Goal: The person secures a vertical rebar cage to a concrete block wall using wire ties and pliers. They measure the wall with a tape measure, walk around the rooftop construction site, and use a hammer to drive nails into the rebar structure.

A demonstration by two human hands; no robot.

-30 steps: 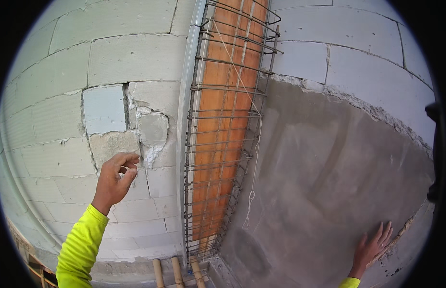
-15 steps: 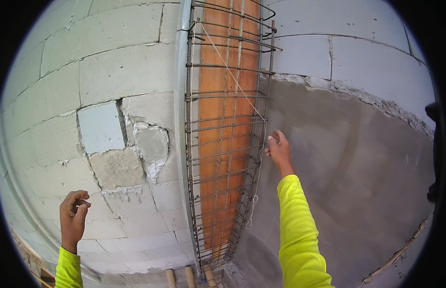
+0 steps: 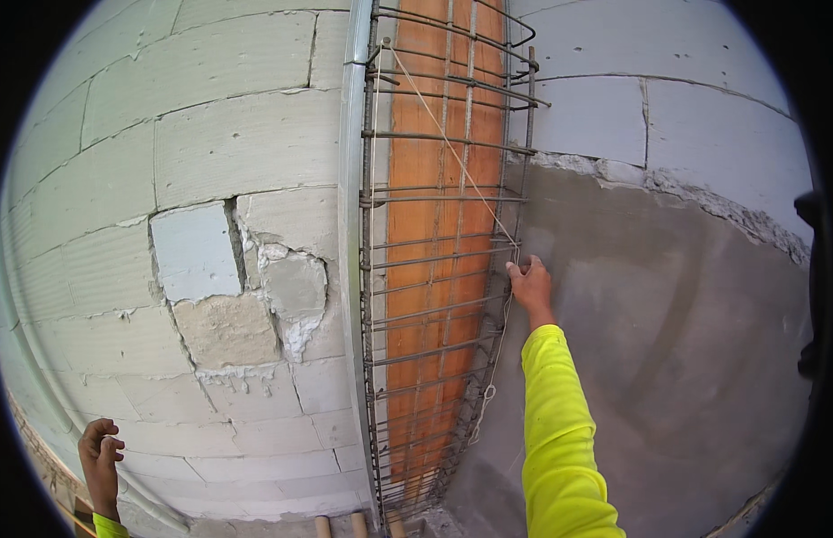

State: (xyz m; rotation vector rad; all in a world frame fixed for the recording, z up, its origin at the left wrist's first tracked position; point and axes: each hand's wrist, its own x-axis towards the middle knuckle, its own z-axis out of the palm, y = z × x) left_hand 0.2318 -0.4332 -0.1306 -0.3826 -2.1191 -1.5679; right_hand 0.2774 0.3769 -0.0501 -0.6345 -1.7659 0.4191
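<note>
A thin pale string (image 3: pixel 450 146) runs from the top left of a steel rebar cage (image 3: pixel 443 261) slantwise down to its right side. From there a loose length with a small looped knot (image 3: pixel 490 392) dangles beside the cage. My right hand (image 3: pixel 532 291) is at the cage's right edge, thumb and fingers closed around the string just below where it meets the bars. At the lower left, my left hand (image 3: pixel 101 457) is raised before the block wall, its fingers loosely curled and apart, with nothing visible in them.
Behind the cage stands an orange board (image 3: pixel 415 345). A metal strip (image 3: pixel 354 224) edges the pale block wall (image 3: pixel 246 139) on the left. Grey plaster (image 3: pixel 632 359) covers the lower right wall. Several round tubes (image 3: pixel 358 524) stick up at the base.
My right hand has come to the string from slightly apart. My left hand has dropped lower and to the left. The whole view has shifted a little.
</note>
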